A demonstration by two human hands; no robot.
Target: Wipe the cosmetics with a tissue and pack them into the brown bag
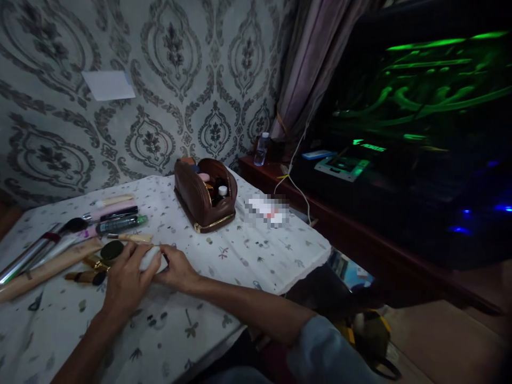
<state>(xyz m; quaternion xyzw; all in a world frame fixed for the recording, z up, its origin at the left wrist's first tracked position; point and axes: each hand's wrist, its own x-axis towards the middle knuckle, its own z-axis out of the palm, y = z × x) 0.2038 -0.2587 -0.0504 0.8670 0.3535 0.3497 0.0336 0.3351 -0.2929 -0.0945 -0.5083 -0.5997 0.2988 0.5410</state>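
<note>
Low over the front of the table, my left hand [130, 274] and my right hand [178, 269] meet around a small white object [151, 258]. Fingers of both hands are closed on it and hide much of it, so its kind cannot be made out. A round dark-lidded item [112, 250] and a brown-and-gold tube [86, 277] lie just left of my left hand. Beyond my hands a brown leather cosmetic bag [192, 200] stands unzipped, with several items inside, one of them a white-capped bottle [222, 192].
Brushes, tubes and a long wooden piece [52, 265] lie across the left of the patterned tablecloth [256, 266]. A blurred-out white item [267, 210] lies to the right. A clear bottle [261, 150] and a green-lit computer case [400, 160] stand beyond the table's right edge, near a white cable [298, 189].
</note>
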